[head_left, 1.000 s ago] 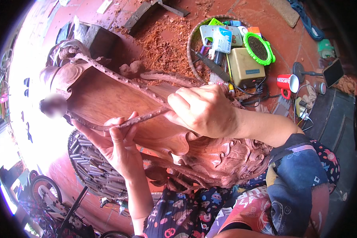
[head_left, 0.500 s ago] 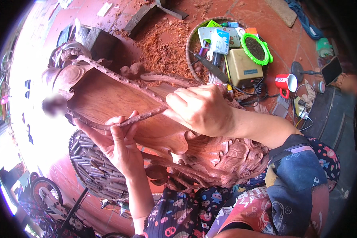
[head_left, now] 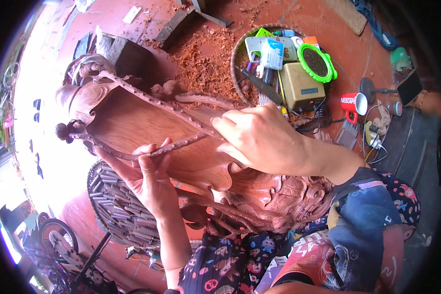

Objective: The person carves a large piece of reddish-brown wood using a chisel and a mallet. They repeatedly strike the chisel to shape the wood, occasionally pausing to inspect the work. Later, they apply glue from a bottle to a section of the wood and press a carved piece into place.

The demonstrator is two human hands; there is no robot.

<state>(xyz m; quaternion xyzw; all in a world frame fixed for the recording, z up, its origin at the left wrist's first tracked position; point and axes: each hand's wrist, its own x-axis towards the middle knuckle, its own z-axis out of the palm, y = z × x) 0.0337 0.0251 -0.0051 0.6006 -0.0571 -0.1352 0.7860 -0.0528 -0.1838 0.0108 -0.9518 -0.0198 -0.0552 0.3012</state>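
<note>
A large reddish-brown wood carving [head_left: 142,117] lies across my lap, with a smooth hollowed panel, thin knobbly branches and deeply carved folds at its near right end. My left hand [head_left: 154,188] reaches up beneath the lower thin branch [head_left: 176,144], its fingers behind the wood and its thumb against the front. Over the fork where two branches meet, my right hand [head_left: 264,139] is closed, knuckles up. Its fingertips are turned down out of sight, so anything pinched in them is hidden.
Left of my lap, a round basket [head_left: 95,208] holds many slim-handled tools [head_left: 125,206]. Beyond the carving, a woven tray [head_left: 237,51] carries a beige box [head_left: 304,88] and a green-rimmed dish [head_left: 316,62]. A red mug [head_left: 350,104], a phone on a stand [head_left: 409,88] and wood shavings [head_left: 201,63] lie around.
My right hand has shifted slightly right and down, its wrist lower and its fingers a little off the branch fork. The left hand keeps its hold on the branch.
</note>
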